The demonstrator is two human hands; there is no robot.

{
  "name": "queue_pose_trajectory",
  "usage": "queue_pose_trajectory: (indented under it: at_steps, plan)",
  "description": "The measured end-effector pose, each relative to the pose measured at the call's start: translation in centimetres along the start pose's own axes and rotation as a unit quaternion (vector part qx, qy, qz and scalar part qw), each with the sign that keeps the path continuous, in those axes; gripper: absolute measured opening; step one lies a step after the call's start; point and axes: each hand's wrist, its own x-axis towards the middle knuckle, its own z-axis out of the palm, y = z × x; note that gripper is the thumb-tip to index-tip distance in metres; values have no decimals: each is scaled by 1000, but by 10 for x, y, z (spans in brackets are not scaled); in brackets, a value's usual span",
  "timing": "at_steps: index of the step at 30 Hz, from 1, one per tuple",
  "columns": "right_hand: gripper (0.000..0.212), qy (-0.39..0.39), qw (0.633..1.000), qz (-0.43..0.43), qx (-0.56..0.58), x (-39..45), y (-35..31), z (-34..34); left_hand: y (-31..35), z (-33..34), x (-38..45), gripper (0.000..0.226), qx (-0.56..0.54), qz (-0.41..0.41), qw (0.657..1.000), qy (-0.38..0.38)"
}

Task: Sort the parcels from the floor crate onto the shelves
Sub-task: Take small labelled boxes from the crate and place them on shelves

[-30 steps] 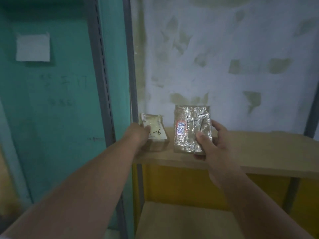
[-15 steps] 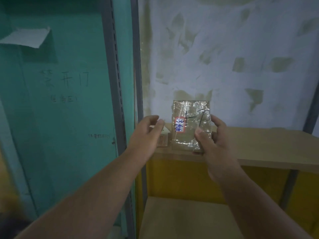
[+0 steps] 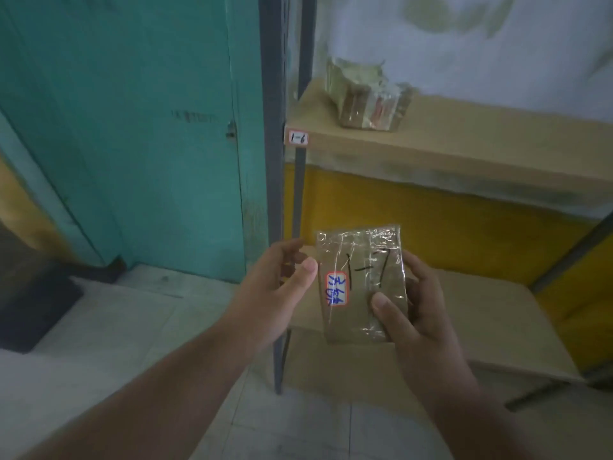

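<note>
Taped parcel (image 3: 363, 94) rests on the 1-6 shelf (image 3: 481, 141); right hand (image 3: 421, 313) grips the 1-7 parcel (image 3: 361, 283), still unshelved; left hand (image 3: 275, 287) loosely open, empty.

parcels (image 3: 366, 94) on upper shelf (image 3: 481, 141), lower shelf (image 3: 497, 313) beneath

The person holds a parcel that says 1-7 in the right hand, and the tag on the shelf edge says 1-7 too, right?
Not quite. The shelf tag reads 1-6, not 1-7, as the head view shows. The rest holds: the right hand grips the parcel marked 1-7.
</note>
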Motion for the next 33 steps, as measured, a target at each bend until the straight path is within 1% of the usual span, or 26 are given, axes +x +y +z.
queue_pose_trajectory:
  at_steps: [4,5,7,10,11,15,18,21,24,28,31,33]
  plan:
    - [54,0,996,82,-20,1,53,-4,-55,18,-3,59,77,-69,995,-11]
    - [52,4,994,111,-23,3,65,-6,-68,23,-4,56,99,-87,991,-17]
    - [51,17,987,155,-29,13,91,-11,-93,33,-5,60,128,-126,983,-27]
    - [54,26,977,203,-50,37,134,-19,-124,47,-1,78,149,-166,974,-25]
    - [52,20,975,216,-56,47,148,-22,-132,52,1,79,154,-180,971,-19]
    - [55,-7,960,266,-85,89,202,-24,-157,73,9,67,189,-225,956,-2]
    - [48,-14,956,279,-87,120,239,-16,-170,84,13,65,224,-245,943,11]
    - [44,-31,949,291,-119,146,263,3,-187,89,10,65,278,-253,926,15]
    - [46,-47,936,301,-178,159,283,23,-204,92,0,66,304,-273,913,5]
    - [47,-63,925,289,-239,155,304,39,-217,94,-9,65,339,-281,898,4]
    - [47,-50,914,296,-273,146,313,43,-224,90,-11,67,368,-283,886,6]
    - [48,-50,901,291,-318,145,314,43,-226,89,-12,67,380,-281,881,2]
